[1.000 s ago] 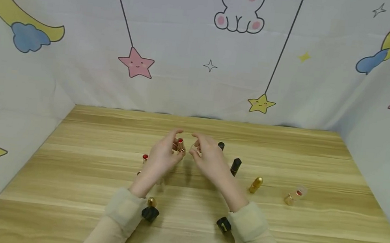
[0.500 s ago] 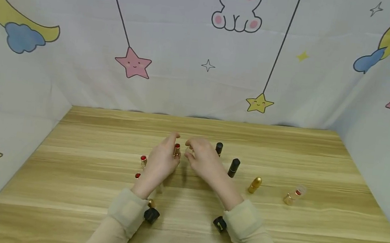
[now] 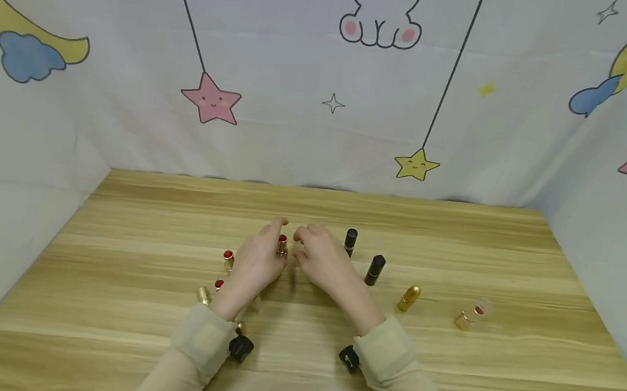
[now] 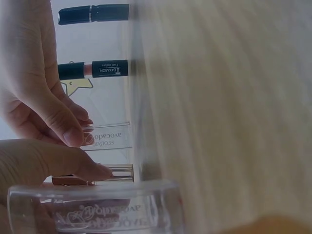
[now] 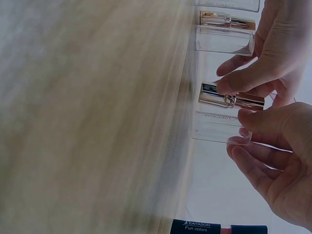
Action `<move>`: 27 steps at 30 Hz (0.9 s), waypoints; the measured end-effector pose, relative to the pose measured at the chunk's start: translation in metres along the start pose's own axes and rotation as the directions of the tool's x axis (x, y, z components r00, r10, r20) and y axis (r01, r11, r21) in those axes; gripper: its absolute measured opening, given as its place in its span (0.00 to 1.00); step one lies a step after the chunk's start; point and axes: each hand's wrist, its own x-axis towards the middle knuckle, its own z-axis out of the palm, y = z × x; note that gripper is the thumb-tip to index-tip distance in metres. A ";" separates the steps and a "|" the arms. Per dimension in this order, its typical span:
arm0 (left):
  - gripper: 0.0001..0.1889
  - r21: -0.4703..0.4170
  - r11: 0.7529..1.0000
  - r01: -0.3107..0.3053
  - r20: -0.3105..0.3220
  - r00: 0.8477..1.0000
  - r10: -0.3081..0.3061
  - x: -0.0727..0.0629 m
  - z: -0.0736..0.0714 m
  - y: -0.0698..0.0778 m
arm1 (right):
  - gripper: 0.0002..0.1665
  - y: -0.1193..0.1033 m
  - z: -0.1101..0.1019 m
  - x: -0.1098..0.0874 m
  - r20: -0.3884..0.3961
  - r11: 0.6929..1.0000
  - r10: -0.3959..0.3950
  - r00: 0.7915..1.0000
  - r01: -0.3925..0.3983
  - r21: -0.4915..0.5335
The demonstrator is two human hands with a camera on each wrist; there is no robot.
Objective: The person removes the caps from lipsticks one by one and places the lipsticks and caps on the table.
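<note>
My left hand (image 3: 254, 258) pinches an uncapped gold lipstick (image 3: 282, 246) with a red bullet between thumb and fingers, upright over the table. Facing it, my right hand (image 3: 321, 259) holds a clear lettered lipstick cap (image 5: 219, 127) by its upper end. Lipstick and cap stand side by side with their lower ends close over the tabletop. The left wrist view shows the gold lipstick base (image 4: 122, 173) under my left thumb and the clear cap (image 4: 109, 137) beyond it. A second clear cap (image 4: 97, 209) fills that view's foreground.
Left of my left arm stand two uncapped red lipsticks (image 3: 228, 259) and a gold tube (image 3: 203, 295). Black lipsticks (image 3: 375, 270), a gold bullet-shaped tube (image 3: 410, 298) and a clear-capped lipstick (image 3: 470, 315) stand at right. Black pieces (image 3: 240, 348) lie by both sleeves. White printed cloth surrounds the table.
Both hands have come lower and nearer me, with lipstick and cap still held. The right hand has closed in on the left. A gold tube now shows beside the left wrist.
</note>
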 end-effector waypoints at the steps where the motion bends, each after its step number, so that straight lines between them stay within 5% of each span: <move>1: 0.31 -0.003 1.000 0.001 0.001 1.000 -0.001 0.000 0.000 0.000 | 0.12 0.000 0.000 0.000 0.001 1.000 0.000 1.000 0.000 -0.001; 27: 0.32 0.004 1.000 0.012 0.028 1.000 -0.012 -0.001 0.002 -0.003 | 0.14 -0.003 0.000 0.000 0.026 1.000 -0.014 1.000 0.014 -0.021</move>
